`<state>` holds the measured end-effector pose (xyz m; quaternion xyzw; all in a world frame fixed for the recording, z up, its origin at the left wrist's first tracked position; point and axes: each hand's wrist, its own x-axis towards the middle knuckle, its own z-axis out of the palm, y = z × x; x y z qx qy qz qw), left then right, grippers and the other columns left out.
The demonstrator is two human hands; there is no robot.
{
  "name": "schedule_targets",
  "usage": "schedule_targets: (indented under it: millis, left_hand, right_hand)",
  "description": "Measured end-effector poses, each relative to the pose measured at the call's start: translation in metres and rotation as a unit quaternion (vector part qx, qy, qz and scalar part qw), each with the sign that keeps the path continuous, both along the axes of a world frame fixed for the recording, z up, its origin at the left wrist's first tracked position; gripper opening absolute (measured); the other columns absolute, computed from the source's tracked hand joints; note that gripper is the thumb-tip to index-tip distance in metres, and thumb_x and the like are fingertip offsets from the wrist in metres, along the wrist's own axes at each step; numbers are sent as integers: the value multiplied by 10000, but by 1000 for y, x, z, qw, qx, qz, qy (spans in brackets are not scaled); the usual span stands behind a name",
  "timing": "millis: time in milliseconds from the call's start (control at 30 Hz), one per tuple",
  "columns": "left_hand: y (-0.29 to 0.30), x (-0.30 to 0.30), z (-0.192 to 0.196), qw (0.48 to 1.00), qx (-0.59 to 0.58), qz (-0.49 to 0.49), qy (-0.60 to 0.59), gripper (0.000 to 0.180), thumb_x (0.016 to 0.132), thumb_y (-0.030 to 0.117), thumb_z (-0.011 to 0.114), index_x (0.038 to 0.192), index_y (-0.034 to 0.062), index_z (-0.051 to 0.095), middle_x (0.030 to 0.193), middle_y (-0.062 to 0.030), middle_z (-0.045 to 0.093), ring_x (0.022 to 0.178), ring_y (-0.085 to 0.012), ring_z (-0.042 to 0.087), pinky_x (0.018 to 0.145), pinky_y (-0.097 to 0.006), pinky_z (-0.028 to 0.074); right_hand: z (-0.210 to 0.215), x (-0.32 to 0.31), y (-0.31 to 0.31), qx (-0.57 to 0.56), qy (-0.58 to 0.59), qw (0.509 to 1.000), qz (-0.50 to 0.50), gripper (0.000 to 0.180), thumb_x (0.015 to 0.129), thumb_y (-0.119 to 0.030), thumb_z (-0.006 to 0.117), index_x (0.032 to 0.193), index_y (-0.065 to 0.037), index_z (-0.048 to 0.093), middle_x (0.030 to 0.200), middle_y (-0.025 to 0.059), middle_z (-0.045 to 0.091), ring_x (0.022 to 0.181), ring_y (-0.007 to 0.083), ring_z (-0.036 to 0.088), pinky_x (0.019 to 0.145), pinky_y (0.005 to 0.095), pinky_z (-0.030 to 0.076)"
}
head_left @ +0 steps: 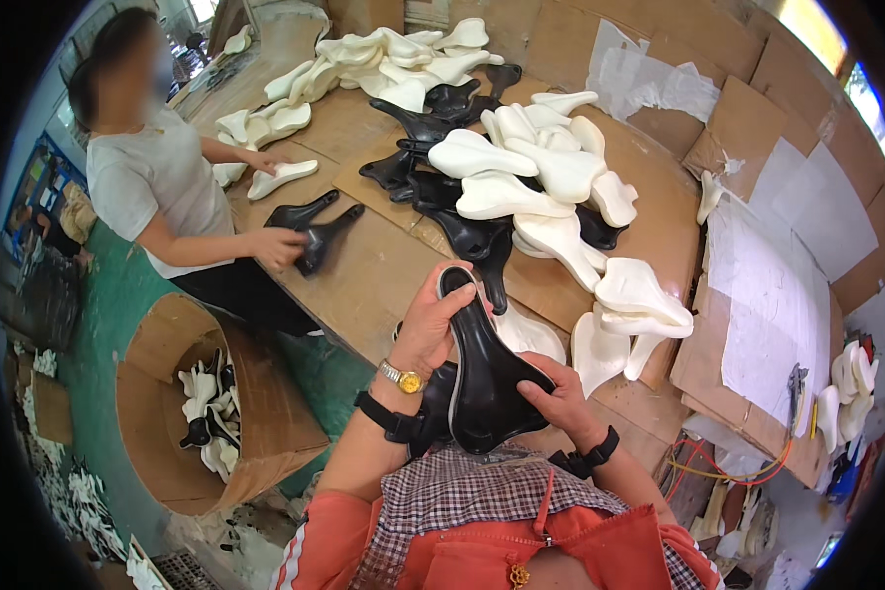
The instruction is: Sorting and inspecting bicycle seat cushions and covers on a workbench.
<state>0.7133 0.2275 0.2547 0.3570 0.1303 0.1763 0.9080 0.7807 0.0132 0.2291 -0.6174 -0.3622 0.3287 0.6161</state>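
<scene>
A black bicycle saddle base (484, 379) with a thin pale rim is held up in front of my chest, its narrow nose pointing away from me. My left hand (429, 320) grips that nose, thumb on top. My right hand (560, 396) holds the wide rear end at its right edge. Behind the saddle base, on the cardboard-covered table (354, 305), lie a white foam saddle pad (526, 332) and more black bases (462, 231), partly covered by a heap of white pads (560, 162).
To the left a co-worker (162, 187) touches black bases (315, 231) and a white pad (282, 179). A large cardboard drum (265, 413) with saddle parts stands on the green floor. More white pads (393, 54) lie at the back. Cardboard walls (757, 108) border the table's right.
</scene>
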Motion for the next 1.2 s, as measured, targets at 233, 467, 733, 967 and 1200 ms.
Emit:
schedule_targets:
  millis: [233,467,733,967,1200]
  left_hand:
    - [5,-9,-28,999,-19,24,22,268,850,76,597,1082,39,467,868,-85,561,741,-239,631,682,-375,559]
    - [42,-49,-112,974,-44,98,200,282,866,48,569,1129,36,470,933,-102,590,819,-230,620,705,-343,531]
    - [31,-63,-141,831,373,177,373,593,803,127,650,1320,16,383,1231,-138,505,1129,-227,480,951,-321,384]
    - [-14,-19,-51,947,205,-42,246,497,855,157,602,1298,19,426,1245,-102,518,1107,-205,525,927,-307,426]
    - [-40,-23,-42,984,17,-45,170,398,882,104,544,1254,-11,460,1145,-104,586,1023,-189,576,897,-323,465]
  right_hand:
    - [-21,14,-2,-51,-3,998,27,360,859,-194,630,1158,-2,570,1052,63,599,944,130,554,827,272,450]
    - [-136,82,-15,-248,-345,867,-261,394,746,-204,690,1072,-13,578,1072,157,590,1053,355,500,857,419,435]
    - [-109,80,6,-409,-388,818,-115,251,710,-206,654,911,-57,662,870,134,628,895,334,556,789,451,448]
    - [12,73,-18,-155,-259,926,-225,172,807,-156,642,889,-5,637,754,106,593,689,210,584,620,313,472]
    - [-20,72,-44,-119,-68,977,-163,261,897,-226,547,917,19,635,788,120,627,723,184,581,653,290,458]
